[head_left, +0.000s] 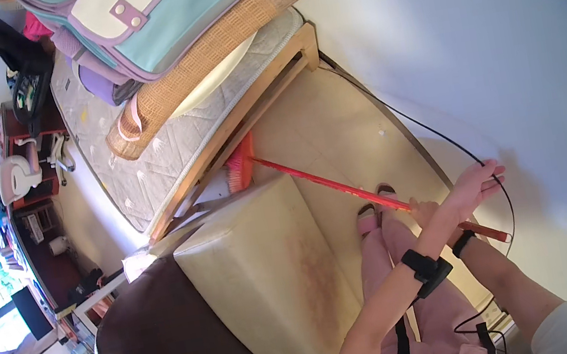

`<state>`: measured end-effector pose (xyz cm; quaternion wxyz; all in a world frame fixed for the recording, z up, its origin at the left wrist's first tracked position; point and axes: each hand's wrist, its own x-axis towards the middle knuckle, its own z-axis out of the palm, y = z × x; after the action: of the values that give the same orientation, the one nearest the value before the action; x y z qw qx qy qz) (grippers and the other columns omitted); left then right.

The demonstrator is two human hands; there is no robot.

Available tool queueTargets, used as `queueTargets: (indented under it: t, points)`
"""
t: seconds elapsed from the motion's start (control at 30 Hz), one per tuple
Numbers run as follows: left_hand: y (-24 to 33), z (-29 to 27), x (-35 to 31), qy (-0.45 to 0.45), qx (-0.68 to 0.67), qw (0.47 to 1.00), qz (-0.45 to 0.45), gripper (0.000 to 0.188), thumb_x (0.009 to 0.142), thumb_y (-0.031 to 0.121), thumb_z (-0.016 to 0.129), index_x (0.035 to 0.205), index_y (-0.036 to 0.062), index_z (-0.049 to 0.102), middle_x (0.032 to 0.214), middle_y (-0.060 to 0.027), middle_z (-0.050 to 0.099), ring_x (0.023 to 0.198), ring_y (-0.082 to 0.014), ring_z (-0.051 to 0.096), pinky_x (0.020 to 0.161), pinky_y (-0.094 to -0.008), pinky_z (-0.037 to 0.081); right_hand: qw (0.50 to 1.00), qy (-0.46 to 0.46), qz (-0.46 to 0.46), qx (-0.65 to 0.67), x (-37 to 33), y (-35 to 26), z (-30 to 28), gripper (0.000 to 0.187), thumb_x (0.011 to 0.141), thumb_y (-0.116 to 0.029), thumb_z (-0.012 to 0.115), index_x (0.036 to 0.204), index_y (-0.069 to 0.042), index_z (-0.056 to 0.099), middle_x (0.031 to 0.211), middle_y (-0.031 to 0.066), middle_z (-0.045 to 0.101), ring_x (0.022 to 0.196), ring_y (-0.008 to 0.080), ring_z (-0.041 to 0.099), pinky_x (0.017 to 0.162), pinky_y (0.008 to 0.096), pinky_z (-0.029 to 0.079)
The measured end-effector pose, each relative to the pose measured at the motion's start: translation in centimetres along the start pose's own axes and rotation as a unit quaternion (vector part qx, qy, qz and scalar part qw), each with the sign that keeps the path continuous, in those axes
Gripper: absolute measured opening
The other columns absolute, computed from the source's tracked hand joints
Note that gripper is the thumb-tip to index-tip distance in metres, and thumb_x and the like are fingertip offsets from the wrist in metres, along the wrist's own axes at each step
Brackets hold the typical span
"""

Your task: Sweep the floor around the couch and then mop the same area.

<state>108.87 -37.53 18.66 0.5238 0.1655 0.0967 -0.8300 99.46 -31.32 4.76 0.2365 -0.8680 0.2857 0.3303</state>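
Here both forearms come in from the lower edge, at about five o'clock, and run up toward three o'clock, where they cross over a red broom handle (345,189). The left hand (478,183), on the forearm with a black wrist strap (426,269), lies stretched out over the handle, fingers long and slack, palm turned toward the white wall (484,31); whether it truly grips the handle or only rests against it cannot be told. The right hand (424,212) is mostly hidden behind the left forearm; it sits clenched round the handle just at ten o'clock of the left hand, and its wrist also wears a black band (463,243).

The handle slants from its end at four o'clock of the hands up to a pink-red broom head (240,165) near the picture's middle. That head is on the pale tiled floor (334,123), tucked against the wooden bed frame (244,120) and just above the corner of a cream cushioned seat (269,269) with a dark brown side.

Below the hands, pink trousers (389,272) and feet in pink slippers (368,221) stand on the floor beside the seat. A thin black cable (425,127) trails along the foot of the wall. On the bed, at eleven o'clock, lie a rolled woven mat (204,63) and a pastel backpack (180,7).
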Motion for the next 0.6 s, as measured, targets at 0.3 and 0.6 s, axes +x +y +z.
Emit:
queueTargets:
  t: [0.3, 0.6]
  points:
    - [-0.9, 2.7, -0.2, -0.029, -0.027, 0.999, 0.036, 0.038, 0.083, 0.023, 0.043, 0.114, 0.0077, 0.028, 0.11, -0.008, 0.042, 0.099, -0.0176, 0.045, 0.081, -0.0265, 0.039, 0.981, -0.029, 0.187, 0.041, -14.6, 5.1, 4.1, 0.026, 0.078, -0.026, 0.043, 0.087, -0.001, 0.043, 0.059, 0.0194, 0.054, 0.058, 0.0342, 0.055, 0.051, 0.0429, 0.044]
    - [-2.4, 4.4, -0.4, -0.048, -0.076, 0.994, 0.064, 0.04, 0.082, 0.02, 0.043, 0.116, 0.0096, 0.025, 0.114, -0.0072, 0.039, 0.102, -0.0203, 0.042, 0.085, -0.0291, 0.036, 0.961, 0.003, 0.215, 0.173, -27.3, 4.9, 7.3, 0.029, 0.075, -0.028, 0.048, 0.079, 0.001, 0.047, 0.056, 0.0205, 0.052, 0.054, 0.0363, 0.053, 0.05, 0.0436, 0.043]
